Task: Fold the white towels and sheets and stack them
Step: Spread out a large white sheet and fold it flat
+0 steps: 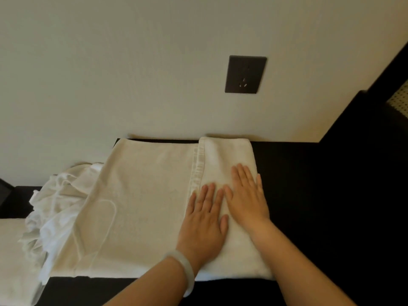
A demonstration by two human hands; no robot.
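Your left hand and right hand lie flat, fingers straight, on the folded part of the towel on the dark table. Press outward evenly to sharpen the crease.

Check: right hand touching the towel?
Touching. Head view shows the right hand flat on the towel, on its folded part, fingers straight, no gap.

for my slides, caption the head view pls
Left hand and right hand press flat on a half-folded white towel on a dark table.
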